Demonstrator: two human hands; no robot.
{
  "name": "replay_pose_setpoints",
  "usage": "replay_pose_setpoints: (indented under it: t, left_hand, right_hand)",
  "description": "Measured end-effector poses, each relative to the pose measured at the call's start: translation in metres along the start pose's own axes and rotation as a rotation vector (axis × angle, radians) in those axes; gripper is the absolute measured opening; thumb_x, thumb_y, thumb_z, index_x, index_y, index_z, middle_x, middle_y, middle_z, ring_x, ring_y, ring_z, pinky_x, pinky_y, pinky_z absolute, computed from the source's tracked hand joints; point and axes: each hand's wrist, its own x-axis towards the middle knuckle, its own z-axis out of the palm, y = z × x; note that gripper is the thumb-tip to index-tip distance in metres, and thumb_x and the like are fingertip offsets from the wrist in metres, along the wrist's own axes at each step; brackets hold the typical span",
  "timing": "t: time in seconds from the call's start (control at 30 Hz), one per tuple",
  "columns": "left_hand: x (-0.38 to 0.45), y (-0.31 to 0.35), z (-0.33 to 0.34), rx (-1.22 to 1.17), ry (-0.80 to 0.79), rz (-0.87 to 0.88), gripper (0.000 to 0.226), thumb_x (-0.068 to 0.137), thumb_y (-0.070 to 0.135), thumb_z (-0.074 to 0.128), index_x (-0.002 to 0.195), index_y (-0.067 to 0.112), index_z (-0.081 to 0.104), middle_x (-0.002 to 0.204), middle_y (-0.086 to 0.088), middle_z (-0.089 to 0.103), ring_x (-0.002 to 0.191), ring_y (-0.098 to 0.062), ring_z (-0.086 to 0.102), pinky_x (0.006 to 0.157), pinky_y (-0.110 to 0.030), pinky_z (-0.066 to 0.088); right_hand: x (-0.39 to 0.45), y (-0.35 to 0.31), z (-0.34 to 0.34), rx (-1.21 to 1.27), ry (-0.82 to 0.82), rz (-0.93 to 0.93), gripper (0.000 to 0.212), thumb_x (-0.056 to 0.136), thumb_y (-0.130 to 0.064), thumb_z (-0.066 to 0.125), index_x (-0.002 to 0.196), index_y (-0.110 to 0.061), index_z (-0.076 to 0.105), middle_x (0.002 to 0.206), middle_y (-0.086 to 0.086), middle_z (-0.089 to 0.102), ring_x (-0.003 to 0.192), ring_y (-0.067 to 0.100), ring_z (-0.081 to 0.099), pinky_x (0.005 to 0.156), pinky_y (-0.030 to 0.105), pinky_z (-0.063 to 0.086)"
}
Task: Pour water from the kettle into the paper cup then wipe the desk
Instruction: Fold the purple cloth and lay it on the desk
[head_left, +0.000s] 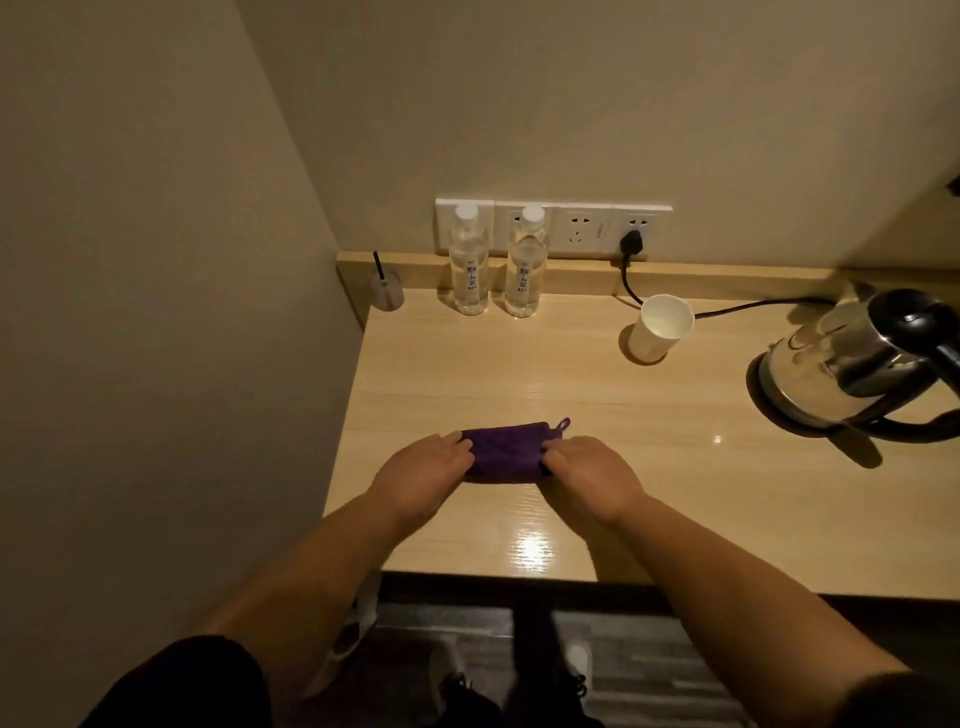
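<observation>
A folded purple cloth (506, 448) with a small loop at its far right corner lies on the light wooden desk (571, 395), near the front edge. My left hand (423, 475) grips its left end and my right hand (589, 475) grips its right end, fingers curled onto the fabric. A white paper cup (658, 328) stands upright further back to the right. The steel electric kettle (852, 364) with a black handle sits on its base at the far right; both are apart from my hands.
Two clear water bottles (470, 260) (525, 262) stand at the back by the wall sockets (576, 228). A small clear cup with a black straw (387, 291) sits in the back left corner. The kettle's black cord (631, 270) runs behind the paper cup. A wall bounds the desk on the left.
</observation>
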Motion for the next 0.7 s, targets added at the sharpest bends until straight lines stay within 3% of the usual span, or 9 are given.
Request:
replay_pose_setpoints:
  t: [0.07, 0.13, 0.23, 0.3, 0.37, 0.53, 0.7]
  left_hand:
    - [-0.016, 0.001, 0.019, -0.013, -0.137, -0.008, 0.047, 0.099, 0.025, 0.047, 0.144, 0.015, 0.04, 0.155, -0.007, 0.035, 0.143, -0.023, 0.031, 0.116, -0.038, 0.022]
    - [-0.027, 0.0, 0.024, 0.008, -0.198, -0.024, 0.061, 0.101, 0.044, 0.033, 0.153, 0.016, 0.019, 0.162, -0.004, 0.012, 0.149, -0.02, 0.009, 0.119, -0.038, 0.003]
    - [-0.033, -0.001, 0.022, 0.073, -0.259, -0.022, 0.07, 0.099, 0.055, 0.022, 0.155, 0.017, 0.004, 0.163, -0.004, -0.003, 0.149, -0.017, -0.006, 0.117, -0.037, -0.01]
    - [-0.031, 0.003, 0.019, 0.057, -0.246, -0.048, 0.071, 0.098, 0.056, 0.021, 0.155, 0.017, 0.003, 0.163, -0.004, -0.003, 0.149, -0.017, -0.008, 0.116, -0.037, -0.013]
    - [-0.024, 0.012, 0.014, 0.046, -0.206, -0.083, 0.071, 0.098, 0.055, 0.02, 0.155, 0.016, 0.003, 0.163, -0.005, -0.002, 0.149, -0.018, -0.008, 0.116, -0.037, -0.013]
    - [0.0, 0.031, 0.015, 0.085, -0.216, -0.196, 0.072, 0.098, 0.056, 0.015, 0.154, 0.015, -0.002, 0.163, -0.004, -0.009, 0.148, -0.019, -0.013, 0.118, -0.043, -0.012]
    - [0.0, 0.022, 0.023, 0.039, -0.333, -0.257, 0.07, 0.099, 0.055, 0.013, 0.153, 0.017, -0.011, 0.162, -0.002, -0.018, 0.146, -0.015, -0.02, 0.119, -0.047, -0.01]
  right_hand:
    - [-0.025, 0.004, 0.029, -0.03, -0.035, -0.001, 0.031, 0.092, -0.031, 0.049, 0.114, -0.014, 0.063, 0.121, 0.008, 0.063, 0.102, 0.027, 0.06, 0.088, 0.036, 0.05]
    - [-0.037, 0.006, 0.041, -0.072, -0.065, 0.043, 0.047, 0.094, -0.041, 0.047, 0.132, -0.015, 0.055, 0.141, 0.009, 0.052, 0.122, 0.026, 0.052, 0.106, 0.037, 0.039]
    - [-0.037, -0.002, 0.03, -0.048, -0.074, 0.038, 0.056, 0.096, -0.051, 0.031, 0.136, -0.016, 0.051, 0.146, 0.007, 0.047, 0.132, 0.023, 0.043, 0.113, 0.038, 0.026]
    - [-0.028, -0.005, 0.021, -0.029, -0.057, 0.027, 0.066, 0.097, -0.055, 0.017, 0.132, -0.014, 0.055, 0.143, 0.009, 0.051, 0.131, 0.026, 0.045, 0.113, 0.041, 0.026]
    - [-0.017, -0.007, 0.015, -0.037, -0.064, 0.02, 0.079, 0.095, -0.06, 0.005, 0.14, -0.01, 0.047, 0.148, 0.013, 0.044, 0.138, 0.03, 0.038, 0.114, 0.044, 0.021]
    - [0.001, -0.012, 0.026, -0.108, -0.235, 0.019, 0.083, 0.091, -0.068, 0.011, 0.153, -0.015, 0.006, 0.162, 0.006, 0.0, 0.148, 0.023, -0.005, 0.118, 0.044, -0.007]
    - [0.003, -0.004, 0.031, -0.146, -0.328, 0.012, 0.086, 0.088, -0.071, 0.008, 0.153, -0.015, -0.005, 0.162, 0.007, -0.009, 0.147, 0.022, -0.014, 0.117, 0.048, -0.01]
